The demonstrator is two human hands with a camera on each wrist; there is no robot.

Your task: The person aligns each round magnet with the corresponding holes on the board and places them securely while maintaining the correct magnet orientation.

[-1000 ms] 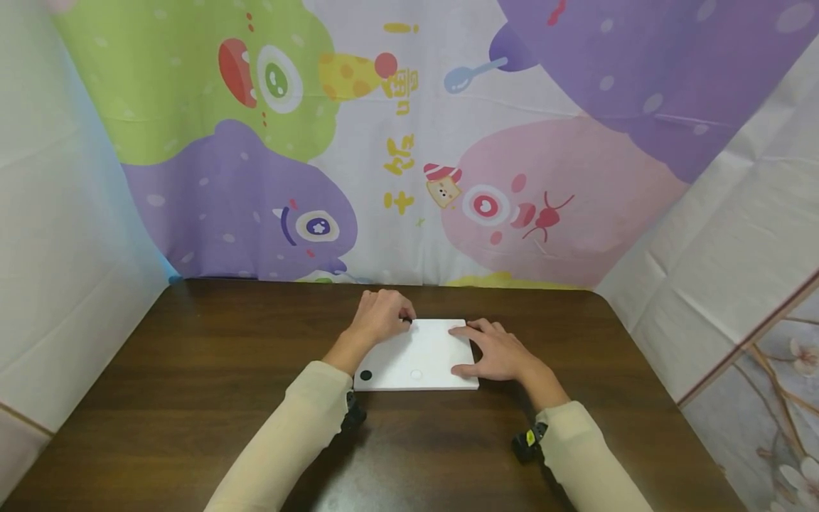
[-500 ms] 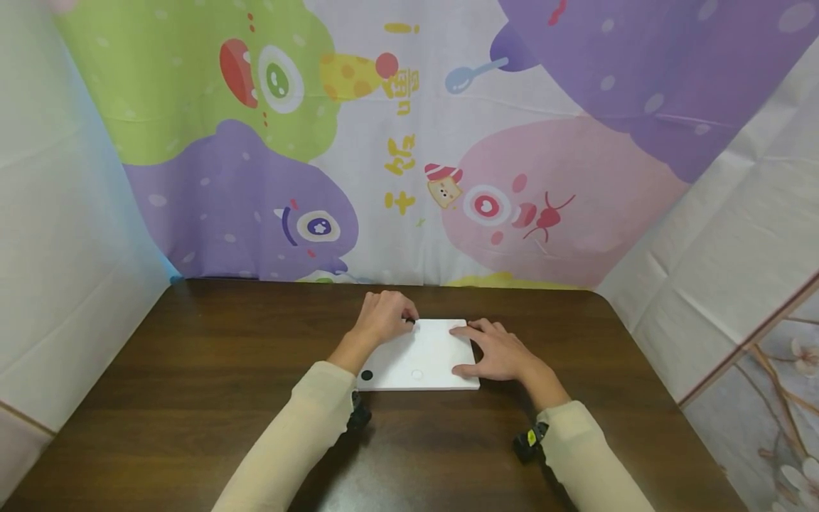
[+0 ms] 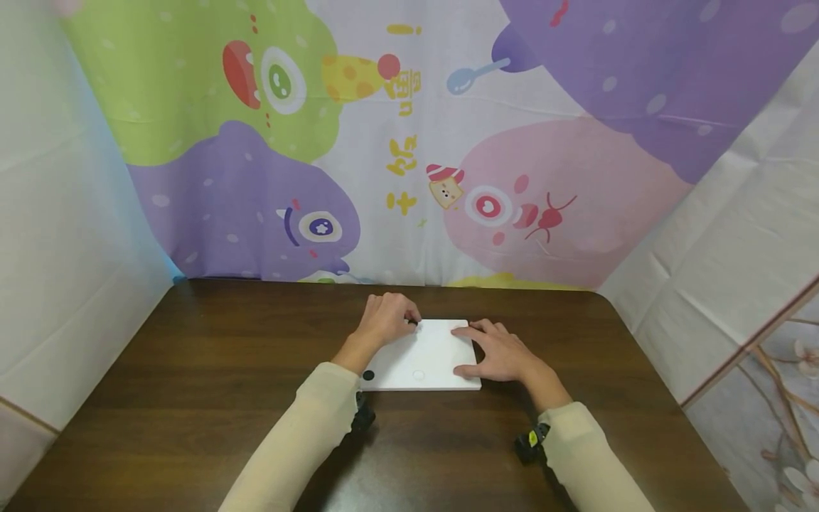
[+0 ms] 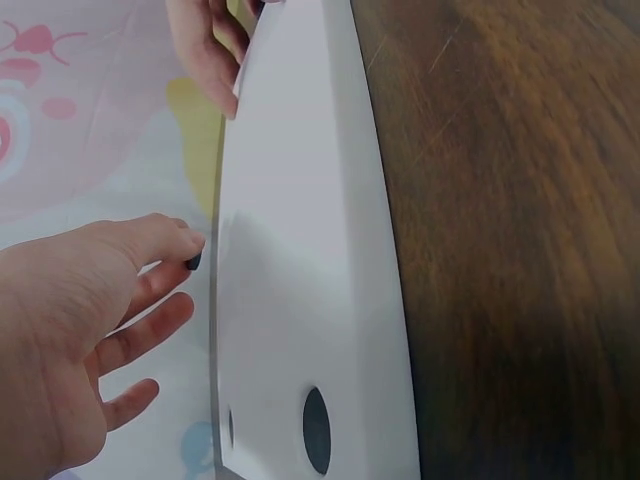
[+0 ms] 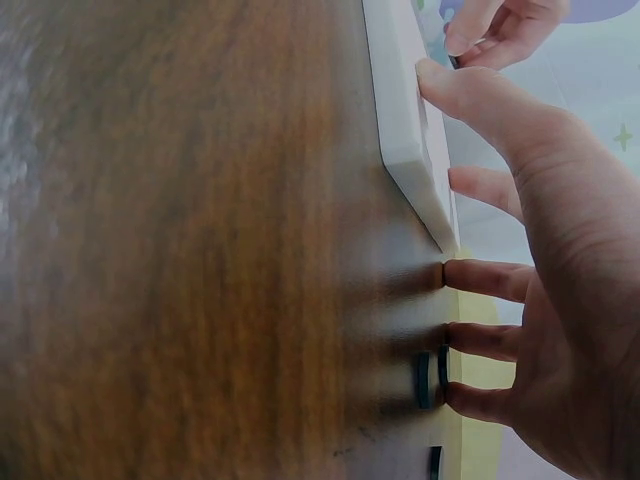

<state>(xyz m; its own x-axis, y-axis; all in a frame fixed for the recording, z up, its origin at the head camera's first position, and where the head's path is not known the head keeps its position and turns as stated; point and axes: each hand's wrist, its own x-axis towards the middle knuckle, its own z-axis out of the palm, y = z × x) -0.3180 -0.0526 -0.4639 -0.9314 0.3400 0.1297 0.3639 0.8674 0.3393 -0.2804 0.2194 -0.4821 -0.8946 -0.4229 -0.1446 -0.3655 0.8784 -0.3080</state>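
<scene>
White board (image 3: 441, 354) lies flat on the dark counter (image 3: 192, 398), around its middle and toward the far side, between the two hands. It looks rather light and stiff, probably of plastic, with a smooth face on which fingers may slip a little. Its edges are straight and have a visible thickness, so the two short ends seem the best places to take hold, while pressing from above should steady it.

The right hand (image 3: 502, 353) is spread wide and grips nothing: its thumb and index finger rest on the right part of the board, and the other fingers reach down off its right edge, near the far corner. Beside these fingers there are thin, dark flat pieces (image 5: 423, 380). The left hand (image 3: 388, 316) pinches a small black piece (image 4: 194, 262), seemingly between thumb and forefinger, at the far edge of the board; its other fingers are loosely bent. This piece seems light and easy to drop, so fingertips suit it well; its exact shape is mostly covered.

At the near left corner of the board is a round black spot (image 3: 368, 375), and by the near edge a faint circle (image 3: 419, 375); whether these are recesses or inserts, one cannot tell. The counter has a brown wood grain with soft shine. Behind it hangs a wrinkled cloth (image 3: 403, 249) with cartoon print.
</scene>
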